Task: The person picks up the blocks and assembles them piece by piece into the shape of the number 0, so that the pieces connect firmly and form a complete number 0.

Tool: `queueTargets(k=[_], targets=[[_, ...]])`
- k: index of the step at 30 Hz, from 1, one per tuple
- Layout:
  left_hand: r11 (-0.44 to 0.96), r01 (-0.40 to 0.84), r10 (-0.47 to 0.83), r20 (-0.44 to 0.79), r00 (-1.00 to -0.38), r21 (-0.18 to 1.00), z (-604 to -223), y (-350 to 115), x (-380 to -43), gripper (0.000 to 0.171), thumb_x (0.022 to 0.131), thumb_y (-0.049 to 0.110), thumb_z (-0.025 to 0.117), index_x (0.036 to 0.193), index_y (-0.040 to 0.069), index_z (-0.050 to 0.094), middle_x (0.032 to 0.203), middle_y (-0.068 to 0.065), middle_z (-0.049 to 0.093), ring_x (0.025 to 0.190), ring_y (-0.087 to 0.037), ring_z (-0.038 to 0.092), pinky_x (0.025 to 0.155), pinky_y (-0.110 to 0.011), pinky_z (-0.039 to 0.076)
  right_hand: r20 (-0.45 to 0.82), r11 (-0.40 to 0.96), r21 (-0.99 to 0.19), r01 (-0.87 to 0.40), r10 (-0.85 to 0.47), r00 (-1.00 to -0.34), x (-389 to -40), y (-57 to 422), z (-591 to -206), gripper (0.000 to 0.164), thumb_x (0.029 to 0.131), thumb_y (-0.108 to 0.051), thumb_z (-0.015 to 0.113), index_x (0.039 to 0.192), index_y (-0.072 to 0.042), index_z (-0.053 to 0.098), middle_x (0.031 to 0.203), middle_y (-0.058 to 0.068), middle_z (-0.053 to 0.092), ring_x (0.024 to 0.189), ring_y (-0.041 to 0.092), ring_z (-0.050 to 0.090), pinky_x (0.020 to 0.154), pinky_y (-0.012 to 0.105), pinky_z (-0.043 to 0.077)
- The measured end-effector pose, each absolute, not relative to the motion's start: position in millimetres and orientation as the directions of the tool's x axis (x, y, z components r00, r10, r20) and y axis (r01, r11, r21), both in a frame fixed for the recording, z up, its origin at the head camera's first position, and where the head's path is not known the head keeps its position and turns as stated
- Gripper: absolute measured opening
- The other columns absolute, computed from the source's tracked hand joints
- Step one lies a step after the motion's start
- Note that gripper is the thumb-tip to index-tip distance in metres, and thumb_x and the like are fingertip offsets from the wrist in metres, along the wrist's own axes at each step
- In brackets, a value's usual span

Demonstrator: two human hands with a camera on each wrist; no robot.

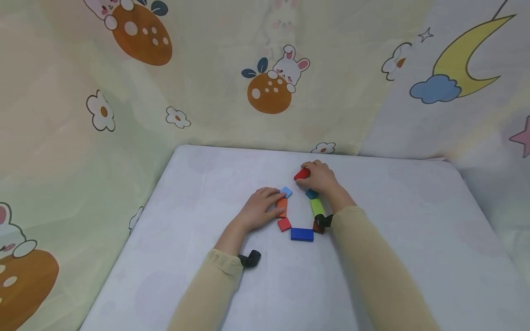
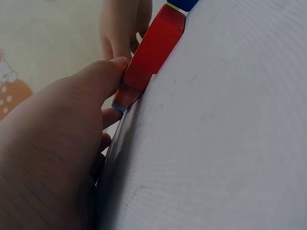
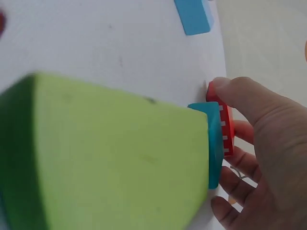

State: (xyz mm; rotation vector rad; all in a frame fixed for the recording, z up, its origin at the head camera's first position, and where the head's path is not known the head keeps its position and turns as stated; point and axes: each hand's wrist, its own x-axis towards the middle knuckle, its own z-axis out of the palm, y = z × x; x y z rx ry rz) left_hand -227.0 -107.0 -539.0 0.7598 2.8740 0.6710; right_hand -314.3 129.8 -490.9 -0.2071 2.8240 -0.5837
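Note:
My right hand (image 1: 324, 178) pinches a red block (image 1: 302, 174) between thumb and fingers; in the right wrist view its edge bears white square marks. Just nearer is a teal block (image 3: 216, 143), partly hidden by that hand in the head view. My left hand (image 1: 260, 208) rests beside an orange block (image 1: 282, 208), its thumb and index finger touching that side of the arrangement. At the index fingertip lies a light blue block (image 1: 286, 191). A small red block (image 1: 284, 224) sits just nearer than the orange one.
A dark blue block (image 1: 302, 234), a brownish-red block (image 1: 318, 227) and a lime green block (image 1: 317, 207) continue the rough ring on the white tabletop (image 1: 186, 197). Behind the table's far edge hangs a printed cloth (image 1: 207, 82). Both wrists wear black cameras.

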Motion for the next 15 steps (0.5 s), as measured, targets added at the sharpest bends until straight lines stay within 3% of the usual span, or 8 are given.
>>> queueTargets(k=[8,15], targets=[[0.784,0.435,0.481,0.008,-0.876,0.443,-537,-106,-227,0.058,0.096,0.059,0.05,0.15,0.04,0.038,0.153,0.005,0.042,0.144,-0.02,0.033,0.119,-0.045,0.031,-0.261,0.878,-0.473,-0.076,-0.222,-0.939,-319,138,-490,0.065,0.092,-0.048,0.064,0.147,-0.022,0.043,0.142,0.015,0.043,0.126,0.035,0.041,0.102,0.054,0.046],[0.785,0.424,0.475,0.001,-0.88,0.452,-538,-107,-226,0.058,0.096,0.06,0.049,0.15,0.043,0.037,0.153,0.006,0.041,0.144,-0.02,0.032,0.118,-0.047,0.032,-0.293,0.807,-0.588,-0.06,-0.282,-0.914,-329,156,-495,0.051,0.099,-0.019,0.053,0.149,-0.026,0.043,0.143,0.013,0.047,0.131,0.035,0.044,0.108,0.055,0.042]])
